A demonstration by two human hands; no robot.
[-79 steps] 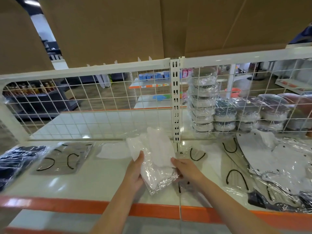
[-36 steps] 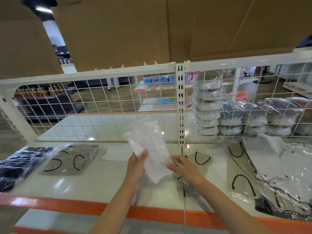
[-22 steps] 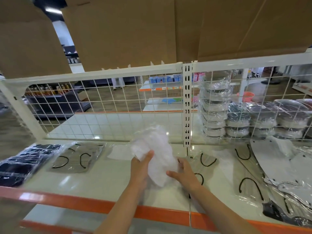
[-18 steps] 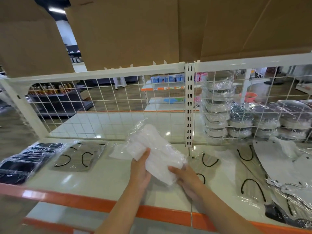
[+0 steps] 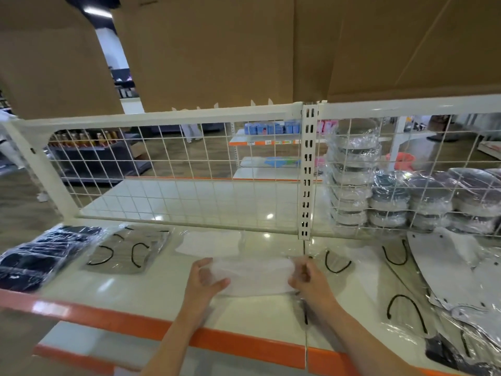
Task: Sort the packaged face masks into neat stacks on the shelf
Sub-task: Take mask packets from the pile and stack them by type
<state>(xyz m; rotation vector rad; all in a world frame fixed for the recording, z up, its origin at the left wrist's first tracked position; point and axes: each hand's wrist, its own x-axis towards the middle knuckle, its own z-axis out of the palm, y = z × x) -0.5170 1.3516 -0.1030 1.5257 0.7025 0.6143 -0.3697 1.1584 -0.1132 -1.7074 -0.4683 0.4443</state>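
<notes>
Both hands, left hand (image 5: 207, 278) and right hand (image 5: 307, 279), pinch the ends of the light, floppy, slippery white mask pack (image 5: 254, 276) at frame centre.

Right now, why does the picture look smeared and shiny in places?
Head view: motion blur smears the hands, left and right, and the white mask pack between them; ceiling lights glare off the shelf; the wide lens bows the wire grid.

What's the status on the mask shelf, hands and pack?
Left hand and right hand grip white mask pack by its ends, low over shelf. Another white pack lies just behind. Nothing blocking.
</notes>
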